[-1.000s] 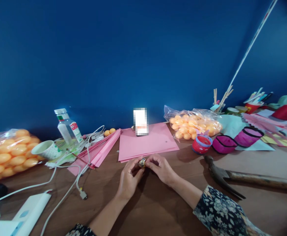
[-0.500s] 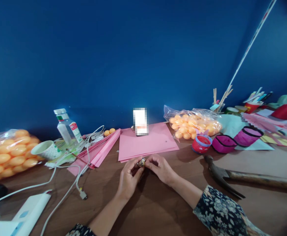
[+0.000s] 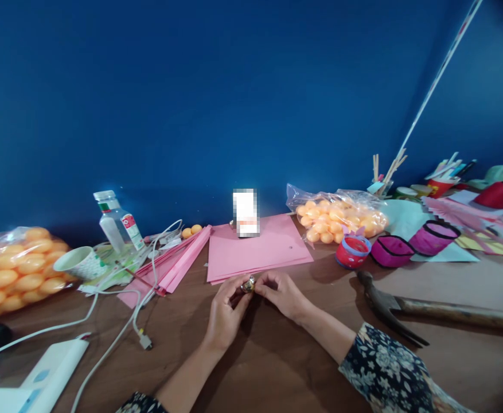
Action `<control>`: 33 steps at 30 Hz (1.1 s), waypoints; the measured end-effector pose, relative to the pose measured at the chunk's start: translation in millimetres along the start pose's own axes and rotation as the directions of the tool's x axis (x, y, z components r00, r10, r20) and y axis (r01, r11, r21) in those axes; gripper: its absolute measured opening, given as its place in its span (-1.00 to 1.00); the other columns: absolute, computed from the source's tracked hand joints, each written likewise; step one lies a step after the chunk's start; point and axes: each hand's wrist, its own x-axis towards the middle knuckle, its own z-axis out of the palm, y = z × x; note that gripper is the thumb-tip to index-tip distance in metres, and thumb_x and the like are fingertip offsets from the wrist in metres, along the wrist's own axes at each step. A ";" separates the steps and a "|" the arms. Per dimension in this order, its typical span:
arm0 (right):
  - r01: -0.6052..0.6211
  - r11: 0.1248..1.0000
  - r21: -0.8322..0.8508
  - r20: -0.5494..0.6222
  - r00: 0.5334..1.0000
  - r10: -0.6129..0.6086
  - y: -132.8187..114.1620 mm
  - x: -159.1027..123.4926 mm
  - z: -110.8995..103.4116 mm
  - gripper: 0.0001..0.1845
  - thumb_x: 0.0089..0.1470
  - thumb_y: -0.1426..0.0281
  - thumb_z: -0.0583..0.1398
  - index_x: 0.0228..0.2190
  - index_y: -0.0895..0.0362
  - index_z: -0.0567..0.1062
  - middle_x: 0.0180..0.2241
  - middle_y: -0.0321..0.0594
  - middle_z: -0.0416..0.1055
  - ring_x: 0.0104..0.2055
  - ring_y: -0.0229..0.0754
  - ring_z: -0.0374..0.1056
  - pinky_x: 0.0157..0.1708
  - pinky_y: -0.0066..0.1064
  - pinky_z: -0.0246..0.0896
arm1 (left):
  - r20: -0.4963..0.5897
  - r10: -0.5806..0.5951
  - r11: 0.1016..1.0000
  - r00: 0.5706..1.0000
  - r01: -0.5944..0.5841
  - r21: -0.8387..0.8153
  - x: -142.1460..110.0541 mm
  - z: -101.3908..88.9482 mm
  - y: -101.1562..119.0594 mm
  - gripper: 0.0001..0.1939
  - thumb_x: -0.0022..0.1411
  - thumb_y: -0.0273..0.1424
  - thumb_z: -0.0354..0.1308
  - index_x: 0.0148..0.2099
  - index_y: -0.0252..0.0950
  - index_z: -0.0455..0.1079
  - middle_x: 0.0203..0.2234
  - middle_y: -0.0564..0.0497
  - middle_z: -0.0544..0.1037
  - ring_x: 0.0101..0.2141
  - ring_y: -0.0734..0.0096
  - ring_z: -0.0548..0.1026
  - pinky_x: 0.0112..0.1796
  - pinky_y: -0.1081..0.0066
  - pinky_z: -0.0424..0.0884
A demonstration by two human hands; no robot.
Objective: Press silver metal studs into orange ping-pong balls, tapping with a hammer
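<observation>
Between the thumb and fingers of my left hand (image 3: 227,312) is a small shiny metallic, rounded object (image 3: 248,284), gold and silver in colour; its kind is too small to make out. My right hand (image 3: 280,293) is closed in a pinch right beside it, with thumb and forefinger at the object's right side. Whether those fingertips hold a part of it I cannot tell. Both hands are above the brown table (image 3: 251,373), just in front of a stack of pink paper sheets (image 3: 260,249).
A claw hammer (image 3: 449,310) lies at right, near a red pot (image 3: 353,252) and magenta fabric rings (image 3: 392,251). Bags of orange balls (image 3: 326,218) stand on both sides. At left are a clear bottle (image 3: 116,221), a paper cup (image 3: 81,263), white cables (image 3: 105,332) and a power strip (image 3: 57,367).
</observation>
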 end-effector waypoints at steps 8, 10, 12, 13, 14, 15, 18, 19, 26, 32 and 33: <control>-0.038 0.996 0.083 -0.024 0.999 0.040 5.2 1.1 2.0 -0.80 -0.12 0.30 0.23 -0.53 0.18 0.35 -0.53 -0.31 0.35 -0.48 -0.31 0.23 -0.47 -0.49 0.14 | 0.003 0.003 1.000 1.000 -0.003 0.025 -0.8 -0.3 0.4 -0.70 0.08 -0.35 0.12 -0.09 -0.22 0.38 -0.14 -0.07 0.45 -0.09 0.25 0.40 -0.04 0.24 0.28; -0.042 0.988 0.147 -0.014 0.999 0.045 5.6 1.2 3.0 -0.77 -0.14 0.29 0.25 -0.50 0.17 0.34 -0.48 -0.29 0.38 -0.45 -0.29 0.26 -0.45 -0.48 0.15 | 0.010 0.000 1.000 1.000 0.000 0.023 -0.7 -0.3 1.2 -0.70 0.09 -0.34 0.12 -0.09 -0.23 0.38 -0.13 -0.08 0.45 -0.09 0.25 0.39 -0.04 0.24 0.28; -0.046 0.980 0.192 -0.002 0.999 0.047 5.6 1.0 3.6 -0.75 -0.15 0.29 0.26 -0.48 0.17 0.33 -0.44 -0.27 0.40 -0.42 -0.28 0.28 -0.43 -0.47 0.16 | 0.014 0.003 1.000 1.000 -0.003 0.021 -0.4 -0.4 1.3 -0.70 0.09 -0.34 0.12 -0.08 -0.23 0.38 -0.13 -0.08 0.45 -0.08 0.24 0.39 -0.04 0.24 0.27; -0.046 0.979 0.199 -0.002 0.999 0.047 5.6 1.0 3.7 -0.75 -0.16 0.29 0.26 -0.48 0.18 0.34 -0.44 -0.26 0.41 -0.42 -0.28 0.28 -0.42 -0.47 0.16 | 0.017 0.007 1.000 1.000 -0.007 0.022 -0.2 -0.4 1.1 -0.70 0.09 -0.34 0.12 -0.09 -0.23 0.38 -0.13 -0.08 0.45 -0.08 0.24 0.39 -0.04 0.24 0.27; -0.046 0.979 0.199 -0.003 0.999 0.047 5.5 0.9 3.7 -0.75 -0.16 0.29 0.26 -0.48 0.18 0.35 -0.44 -0.26 0.41 -0.42 -0.29 0.28 -0.42 -0.47 0.16 | 0.018 0.010 1.000 1.000 -0.011 0.022 -0.1 -0.5 0.8 -0.70 0.08 -0.34 0.13 -0.09 -0.23 0.38 -0.13 -0.09 0.45 -0.08 0.24 0.39 -0.04 0.24 0.27; -0.046 0.980 0.195 -0.004 0.999 0.047 5.5 0.9 3.5 -0.76 -0.16 0.29 0.26 -0.49 0.18 0.35 -0.45 -0.26 0.41 -0.44 -0.29 0.27 -0.43 -0.48 0.16 | 0.017 0.012 1.000 1.000 -0.013 0.022 0.0 -0.6 0.4 -0.69 0.08 -0.34 0.13 -0.09 -0.23 0.38 -0.13 -0.09 0.45 -0.08 0.24 0.39 -0.03 0.24 0.27; -0.052 0.986 0.161 -0.006 0.999 0.054 6.1 0.9 2.6 -0.78 -0.14 0.29 0.24 -0.54 0.19 0.37 -0.49 -0.27 0.41 -0.48 -0.31 0.24 -0.48 -0.49 0.14 | 0.010 0.005 1.000 1.000 -0.005 0.020 -0.1 -0.9 -0.2 -0.69 0.08 -0.34 0.13 -0.09 -0.24 0.39 -0.13 -0.10 0.45 -0.08 0.23 0.39 -0.04 0.23 0.27; -0.056 0.987 0.148 -0.006 0.998 0.058 6.4 1.0 2.3 -0.78 -0.13 0.29 0.24 -0.56 0.19 0.38 -0.50 -0.28 0.41 -0.50 -0.32 0.24 -0.49 -0.50 0.13 | 0.007 0.001 1.000 1.000 -0.001 0.020 -0.2 -0.9 -0.2 -0.69 0.08 -0.33 0.12 -0.08 -0.24 0.38 -0.13 -0.10 0.45 -0.08 0.23 0.39 -0.04 0.23 0.27; -0.066 0.993 0.100 -0.001 0.998 0.067 7.3 0.9 1.8 -0.78 -0.10 0.28 0.22 -0.57 0.20 0.41 -0.54 -0.30 0.39 -0.53 -0.33 0.21 -0.52 -0.51 0.11 | 0.008 0.012 1.000 1.000 -0.012 0.026 0.0 -1.3 0.1 -0.69 0.08 -0.34 0.13 -0.08 -0.22 0.39 -0.13 -0.09 0.45 -0.09 0.23 0.39 -0.04 0.21 0.28; -0.073 0.992 0.101 -0.009 0.997 0.075 7.6 1.3 1.9 -0.78 -0.12 0.29 0.22 -0.59 0.20 0.41 -0.55 -0.31 0.38 -0.54 -0.34 0.20 -0.52 -0.51 0.10 | 0.025 -0.030 1.000 0.999 0.030 0.010 -0.6 -1.2 -0.7 -0.68 0.09 -0.34 0.12 -0.07 -0.22 0.39 -0.11 -0.08 0.47 -0.06 0.23 0.38 0.00 0.19 0.23; -0.074 0.992 0.099 -0.011 0.997 0.076 7.7 1.3 2.0 -0.79 -0.12 0.30 0.22 -0.59 0.20 0.41 -0.55 -0.31 0.38 -0.54 -0.34 0.20 -0.52 -0.52 0.09 | 0.030 -0.038 0.999 0.999 0.037 0.014 -0.7 -1.2 -0.8 -0.68 0.09 -0.34 0.11 -0.06 -0.22 0.39 -0.11 -0.08 0.47 -0.06 0.23 0.38 0.01 0.20 0.22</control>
